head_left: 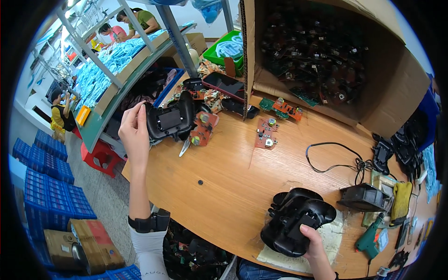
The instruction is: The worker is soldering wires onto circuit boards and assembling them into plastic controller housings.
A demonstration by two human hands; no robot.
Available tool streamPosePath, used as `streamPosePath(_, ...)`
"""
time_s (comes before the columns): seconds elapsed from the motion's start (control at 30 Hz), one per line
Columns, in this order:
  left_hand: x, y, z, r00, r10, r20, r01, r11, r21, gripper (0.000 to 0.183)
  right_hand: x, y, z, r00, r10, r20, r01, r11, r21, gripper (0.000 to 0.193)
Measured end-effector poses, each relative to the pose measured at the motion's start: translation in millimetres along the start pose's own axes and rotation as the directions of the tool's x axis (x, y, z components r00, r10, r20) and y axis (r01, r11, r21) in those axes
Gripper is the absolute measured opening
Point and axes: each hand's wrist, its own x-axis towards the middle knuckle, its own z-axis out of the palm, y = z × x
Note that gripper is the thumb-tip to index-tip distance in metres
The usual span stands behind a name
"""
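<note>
My left hand [135, 125] is raised at the table's left edge, its fingers pinched at the end of a black game controller [169, 119], which lies tilted with its back showing. Beside that controller is a red-brown circuit board [204, 127]. At the front of the table my right hand [314, 246] grips another black game controller [298, 228], the thumb pressed on its back. Its other fingers are hidden underneath. A further black controller [302, 194] shows just behind the held one, over a pale cloth [333, 233].
A cardboard box [396, 100] full of circuit boards stands at the back. Loose boards [266, 134], a phone [225, 86], a small black round part [200, 182], a coiled cable [333, 144], a black fan [364, 197] and a green electric screwdriver [368, 240] lie about.
</note>
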Motion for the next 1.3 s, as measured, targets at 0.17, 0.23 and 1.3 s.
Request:
streamPosePath(0.17,-8,38,-16,0.997,0.070,0.033,-0.066,0.992,-0.104,0.019,-2,4,2,1.000,0.011,-0.002,-0.011,0.999,-0.048,0.047)
streamPosePath(0.23,-15,60,-24,0.991,0.069,0.114,-0.047,0.981,-0.188,0.017,-4,5,5,1.000,0.018,-0.003,-0.018,0.998,-0.060,0.047)
streamPosePath(1.3,-61,159,-10,0.772,0.462,0.437,-0.230,0.844,-0.485,0.010,-12,2,23,0.995,0.057,0.078,-0.043,0.986,-0.162,0.053)
